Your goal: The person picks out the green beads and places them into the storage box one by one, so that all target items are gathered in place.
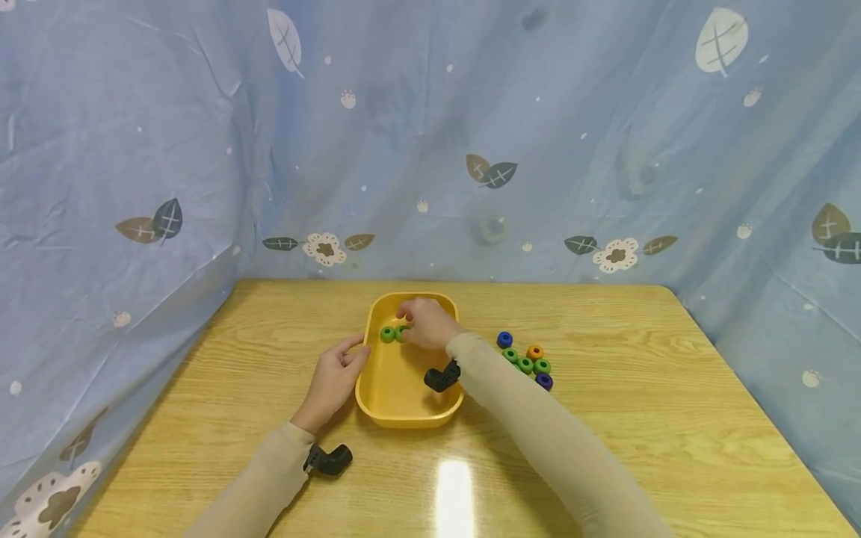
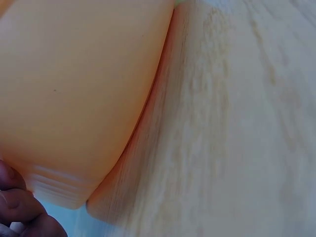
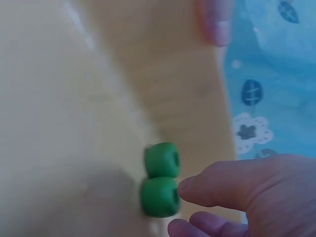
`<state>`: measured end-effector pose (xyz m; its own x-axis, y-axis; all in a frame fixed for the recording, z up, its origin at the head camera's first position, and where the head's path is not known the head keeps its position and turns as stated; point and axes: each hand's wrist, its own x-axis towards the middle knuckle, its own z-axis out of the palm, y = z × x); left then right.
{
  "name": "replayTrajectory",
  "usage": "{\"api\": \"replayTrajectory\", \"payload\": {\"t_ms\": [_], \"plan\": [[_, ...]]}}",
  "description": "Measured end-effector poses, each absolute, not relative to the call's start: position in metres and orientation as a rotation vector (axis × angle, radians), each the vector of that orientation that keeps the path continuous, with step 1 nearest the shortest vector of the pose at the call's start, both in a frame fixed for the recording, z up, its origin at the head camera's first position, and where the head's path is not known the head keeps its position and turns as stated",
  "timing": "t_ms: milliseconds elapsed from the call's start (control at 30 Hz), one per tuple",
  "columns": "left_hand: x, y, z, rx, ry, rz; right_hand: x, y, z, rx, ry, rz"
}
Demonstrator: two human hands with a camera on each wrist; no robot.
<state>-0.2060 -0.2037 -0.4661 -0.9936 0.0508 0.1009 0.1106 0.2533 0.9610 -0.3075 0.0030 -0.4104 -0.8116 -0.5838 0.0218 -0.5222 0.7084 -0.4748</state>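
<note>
A yellow tray (image 1: 403, 421) with raised walls stands on the table. My left hand (image 1: 334, 379) grips its left side near the rim; the left wrist view shows bent fingers (image 2: 19, 205) against the tray's end. Over the tray's far part is my right hand (image 1: 430, 323). Inside lie two green beads, one (image 3: 163, 160) beside the other (image 3: 160, 197). In the right wrist view the thumb (image 3: 212, 186) is at the nearer bead's holed face, with other fingers below, spread apart from it and not closed round it.
Right of the tray, partly behind the right forearm, lies a loose group of beads: blue (image 1: 505, 340), orange (image 1: 535, 352), dark purple (image 1: 544, 382) and several green (image 1: 542, 366). A patterned blue cloth (image 1: 430, 149) hangs behind the wooden table (image 1: 625, 373).
</note>
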Motion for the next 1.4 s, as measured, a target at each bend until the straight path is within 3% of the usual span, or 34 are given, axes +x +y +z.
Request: {"api": "replayTrajectory", "payload": {"t_ms": [567,1400], "plan": [[-0.207,-0.203,-0.466,-0.152,-2.460,-1.841,-0.265,0.055,-0.371,-0.976,2.796,-1.173],[-0.204,-0.202,-0.467,-0.140,-2.474,-1.840,-0.217,0.155,-0.396,-0.935,2.967,-1.205]]}}
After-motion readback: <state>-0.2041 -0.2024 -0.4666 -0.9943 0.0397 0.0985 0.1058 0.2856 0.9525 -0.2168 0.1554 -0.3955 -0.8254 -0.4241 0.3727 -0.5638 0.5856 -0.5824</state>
